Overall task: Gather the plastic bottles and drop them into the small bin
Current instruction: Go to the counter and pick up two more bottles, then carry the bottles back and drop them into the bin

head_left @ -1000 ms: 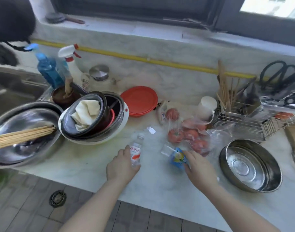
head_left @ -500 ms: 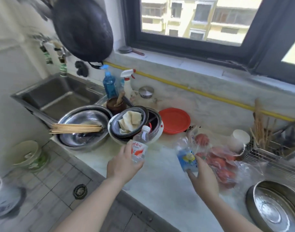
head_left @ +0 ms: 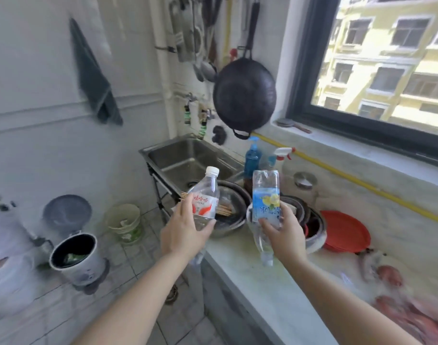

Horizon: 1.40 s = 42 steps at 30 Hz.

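Note:
My left hand [head_left: 185, 229] grips a clear plastic bottle with a red-and-white label and white cap [head_left: 205, 199], held upright above the counter's left edge. In my right hand [head_left: 284, 232] is a second clear bottle with a blue-and-yellow label [head_left: 265, 200], turned upside down with its neck pointing at the counter. On the floor at the lower left stands a small white bin [head_left: 75, 258], its dark inside open, its grey lid [head_left: 67, 212] raised behind it. A pale green bucket [head_left: 124, 222] sits farther back.
A marble counter [head_left: 262, 290] runs along the right with stacked steel bowls [head_left: 231, 212], a red lid [head_left: 346, 231] and bagged tomatoes [head_left: 392, 277]. A steel sink [head_left: 188, 160], blue and spray bottles [head_left: 252, 158], and a hanging black wok [head_left: 244, 95] lie ahead.
Both hands have lifted their bottles off the counter and carried them up and left. My view has swung left, so the sink, floor and small bin now show.

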Each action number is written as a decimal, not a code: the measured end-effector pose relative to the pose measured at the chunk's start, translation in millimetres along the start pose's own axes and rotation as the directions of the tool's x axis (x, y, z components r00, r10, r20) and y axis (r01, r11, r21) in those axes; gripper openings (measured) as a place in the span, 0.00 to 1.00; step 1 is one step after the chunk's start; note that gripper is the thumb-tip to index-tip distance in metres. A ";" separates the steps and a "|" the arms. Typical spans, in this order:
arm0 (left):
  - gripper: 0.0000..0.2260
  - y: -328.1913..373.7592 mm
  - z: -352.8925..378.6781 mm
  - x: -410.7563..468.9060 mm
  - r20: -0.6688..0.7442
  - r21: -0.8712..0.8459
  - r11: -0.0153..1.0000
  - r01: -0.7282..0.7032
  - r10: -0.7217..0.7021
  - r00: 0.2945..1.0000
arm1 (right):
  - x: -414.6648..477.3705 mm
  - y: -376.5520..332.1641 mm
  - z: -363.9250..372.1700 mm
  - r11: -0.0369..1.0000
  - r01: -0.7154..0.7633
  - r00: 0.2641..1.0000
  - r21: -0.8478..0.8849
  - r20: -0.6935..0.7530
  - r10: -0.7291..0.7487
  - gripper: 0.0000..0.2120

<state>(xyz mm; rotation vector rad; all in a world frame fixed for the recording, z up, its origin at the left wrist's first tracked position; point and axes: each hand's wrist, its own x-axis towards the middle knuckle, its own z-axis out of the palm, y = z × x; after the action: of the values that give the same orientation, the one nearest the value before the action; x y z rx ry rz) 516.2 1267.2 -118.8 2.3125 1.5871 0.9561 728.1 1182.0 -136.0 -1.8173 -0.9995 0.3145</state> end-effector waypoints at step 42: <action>0.36 -584.1 -208.9 164.3 -0.393 0.167 0.677 0.717 -0.621 0.678 | 41.0 -313.1 683.7 0.957 0.226 0.642 0.183 0.711 -0.287 0.28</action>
<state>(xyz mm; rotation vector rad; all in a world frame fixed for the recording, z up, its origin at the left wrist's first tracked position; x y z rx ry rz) -22.2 1612.5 -171.0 1.4744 2.6242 0.9241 185.0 1701.9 -179.8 -1.4364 -1.7596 0.9459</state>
